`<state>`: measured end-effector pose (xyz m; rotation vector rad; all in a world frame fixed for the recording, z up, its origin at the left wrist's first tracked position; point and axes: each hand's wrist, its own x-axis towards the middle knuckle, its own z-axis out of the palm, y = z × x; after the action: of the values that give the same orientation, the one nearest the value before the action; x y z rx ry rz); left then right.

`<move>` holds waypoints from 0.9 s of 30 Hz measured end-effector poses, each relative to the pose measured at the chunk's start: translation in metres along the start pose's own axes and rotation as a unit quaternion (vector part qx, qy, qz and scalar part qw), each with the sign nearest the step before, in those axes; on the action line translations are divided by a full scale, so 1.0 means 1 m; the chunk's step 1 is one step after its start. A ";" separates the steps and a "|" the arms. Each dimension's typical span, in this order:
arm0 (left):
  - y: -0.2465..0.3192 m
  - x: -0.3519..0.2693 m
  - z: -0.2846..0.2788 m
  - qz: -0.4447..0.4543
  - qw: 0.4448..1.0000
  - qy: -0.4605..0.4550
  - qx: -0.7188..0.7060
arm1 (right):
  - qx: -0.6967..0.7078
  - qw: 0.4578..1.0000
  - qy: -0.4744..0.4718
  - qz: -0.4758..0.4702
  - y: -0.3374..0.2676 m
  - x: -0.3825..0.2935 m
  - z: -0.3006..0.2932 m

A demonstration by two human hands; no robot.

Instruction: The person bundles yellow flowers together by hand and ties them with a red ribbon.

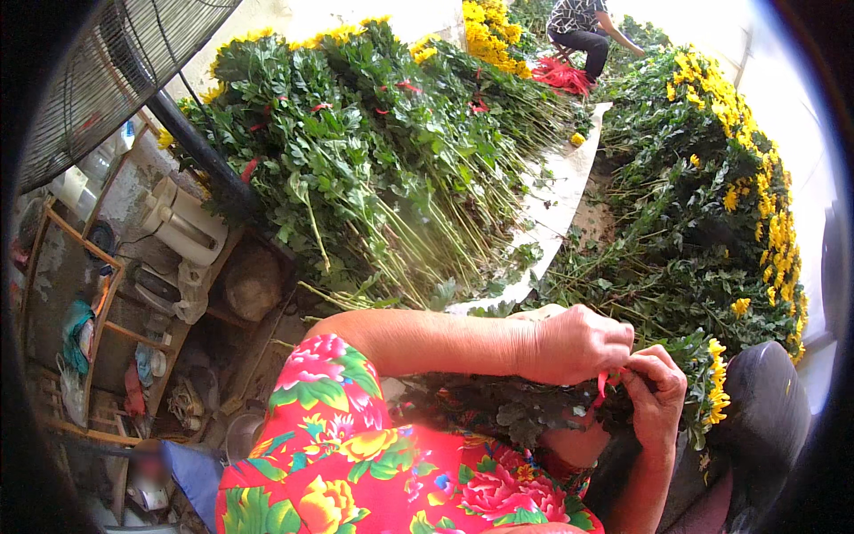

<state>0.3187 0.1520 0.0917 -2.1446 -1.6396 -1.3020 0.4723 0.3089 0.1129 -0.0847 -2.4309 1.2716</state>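
Across my lap lies a bunch of yellow chrysanthemums [716, 384], its flower heads pointing right and its dark leaves partly shaded under my arm. My left hand [579, 344] reaches over the stems from the left, fingers pinched on a red ribbon [602, 388]. Close beside it, my right hand [657, 384] comes up from below and pinches the same ribbon between thumb and fingertips. The ribbon hangs down against the leaves. Whether it is knotted is hidden by the fingers.
Tied chrysanthemum bunches [373, 147] are heaped ahead left; more stems [654, 220] lie right, beside a white sheet [567, 193]. A standing fan [113, 80], an electric kettle [183, 223] and a wooden rack [87, 243] are left. A person [584, 33] sits far ahead near red ribbons [560, 75].
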 end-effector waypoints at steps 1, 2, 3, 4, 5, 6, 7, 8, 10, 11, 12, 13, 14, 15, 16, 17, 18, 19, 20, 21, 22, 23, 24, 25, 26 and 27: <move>-0.004 0.001 -0.001 -0.029 0.998 0.000 -0.061 | 0.013 1.000 -0.007 0.005 0.000 -0.001 -0.002; -0.008 0.001 -0.004 -0.070 0.990 -0.010 -0.126 | 0.008 1.000 -0.017 0.013 -0.006 0.000 -0.003; -0.013 0.006 -0.002 -0.088 0.981 0.003 -0.171 | -0.034 0.999 -0.011 -0.004 -0.011 -0.002 -0.006; -0.016 0.008 0.001 -0.132 0.967 -0.001 -0.216 | -0.077 0.997 -0.010 -0.016 -0.013 -0.005 -0.009; -0.021 0.011 0.002 -0.176 0.949 -0.007 -0.262 | -0.120 0.992 -0.009 -0.026 -0.016 -0.008 -0.010; -0.025 0.006 0.011 -0.192 0.950 -0.008 -0.244 | -0.161 0.986 -0.019 -0.042 -0.022 -0.016 -0.008; -0.033 0.001 0.016 -0.209 0.951 -0.012 -0.227 | -0.185 0.979 -0.044 -0.078 -0.022 -0.018 -0.008; -0.028 0.001 0.000 -0.273 0.948 -0.072 -0.144 | -0.208 0.970 -0.080 -0.102 -0.022 -0.024 -0.008; -0.047 -0.038 -0.008 -0.357 0.928 -0.082 -0.062 | -0.242 0.949 -0.178 -0.096 -0.019 -0.037 0.002; -0.057 -0.027 -0.009 -0.339 0.929 -0.127 -0.073 | -0.275 0.946 -0.149 -0.085 -0.016 -0.045 -0.002; -0.050 -0.019 -0.006 -0.292 0.943 -0.152 -0.041 | -0.280 0.945 -0.157 -0.056 -0.012 -0.056 -0.009; -0.049 -0.019 -0.002 -0.285 0.948 -0.139 -0.038 | -0.275 0.946 -0.166 -0.043 -0.008 -0.062 -0.011; -0.046 -0.014 -0.001 -0.276 0.947 -0.162 -0.006 | -0.260 0.953 -0.155 -0.025 -0.008 -0.067 -0.014; -0.046 -0.008 -0.005 -0.269 0.945 -0.181 0.032 | -0.242 0.959 -0.147 -0.015 -0.010 -0.063 -0.017; -0.049 -0.009 -0.006 -0.327 0.928 -0.156 -0.082 | -0.230 0.963 -0.138 -0.029 -0.014 -0.060 -0.022; -0.051 -0.009 -0.004 -0.381 0.895 -0.129 -0.193 | -0.194 0.974 -0.119 -0.022 -0.017 -0.057 -0.022; -0.044 -0.005 -0.005 -0.422 0.831 -0.061 -0.356 | -0.154 0.983 -0.096 -0.022 -0.021 -0.055 -0.019; -0.033 0.011 -0.017 -0.417 0.818 -0.117 -0.378 | -0.120 0.990 -0.070 -0.019 -0.022 -0.054 -0.019; -0.026 0.013 -0.012 -0.456 0.759 -0.104 -0.453 | -0.096 0.993 -0.063 0.010 -0.022 -0.052 -0.020; -0.021 0.013 -0.010 -0.492 0.693 -0.087 -0.520 | -0.068 0.995 -0.057 0.036 -0.023 -0.048 -0.021; -0.020 0.014 -0.007 -0.484 0.695 -0.086 -0.524 | -0.040 0.996 -0.048 0.061 -0.023 -0.047 -0.020; -0.020 0.013 -0.003 -0.476 0.698 -0.086 -0.528 | -0.039 0.996 -0.035 0.066 -0.027 -0.039 -0.020; -0.021 0.011 0.000 -0.471 0.699 -0.085 -0.531 | -0.020 0.997 -0.019 0.068 -0.026 -0.032 -0.016; -0.019 0.010 0.001 -0.451 0.731 -0.090 -0.504 | -0.037 0.998 -0.019 0.044 -0.021 -0.025 -0.017; -0.017 0.008 0.002 -0.430 0.762 -0.095 -0.475 | -0.046 0.998 -0.022 0.027 -0.018 -0.018 -0.017; -0.014 0.006 0.003 -0.408 0.790 -0.099 -0.447 | -0.054 0.998 -0.025 0.010 -0.016 -0.011 -0.015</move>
<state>0.3088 0.1639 0.0886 -1.9974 -2.5677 -2.6119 0.4895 0.3085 0.1301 -0.1092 -2.5479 1.1632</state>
